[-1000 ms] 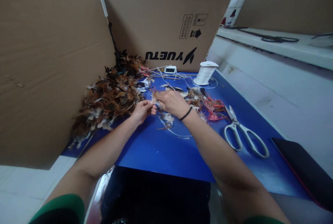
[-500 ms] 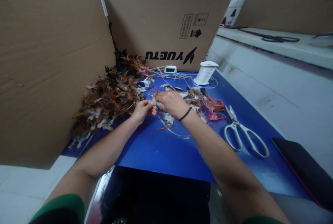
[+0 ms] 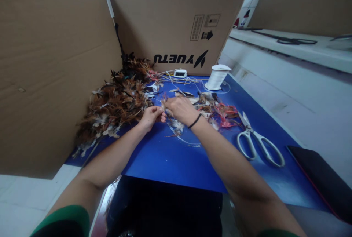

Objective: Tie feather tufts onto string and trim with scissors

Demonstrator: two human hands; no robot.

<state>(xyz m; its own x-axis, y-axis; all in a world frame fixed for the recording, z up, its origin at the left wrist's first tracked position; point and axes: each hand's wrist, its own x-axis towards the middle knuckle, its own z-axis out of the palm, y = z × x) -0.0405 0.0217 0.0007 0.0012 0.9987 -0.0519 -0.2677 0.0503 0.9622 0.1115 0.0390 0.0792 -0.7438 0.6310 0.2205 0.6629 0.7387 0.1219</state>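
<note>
My left hand (image 3: 150,117) is closed in a pinch beside a small tuft of feathers (image 3: 164,102) over the blue table. My right hand (image 3: 181,109), with a black band at the wrist, has its fingers curled on that tuft, its fingertips close to the left ones. A thin white string (image 3: 180,138) loops on the table below the hands. Loose pale and brown feathers (image 3: 207,99) lie just right of my right hand, with red ones (image 3: 226,114) beyond them. A big heap of brown feathers (image 3: 121,97) lies to the left.
Open silver scissors (image 3: 249,130) lie at the right, near a black flat case (image 3: 321,178). A white spool (image 3: 217,77) and a small digital timer (image 3: 180,73) stand at the back. Cardboard (image 3: 170,17) walls off the back and left. Another pair of scissors (image 3: 297,41) rests on a ledge.
</note>
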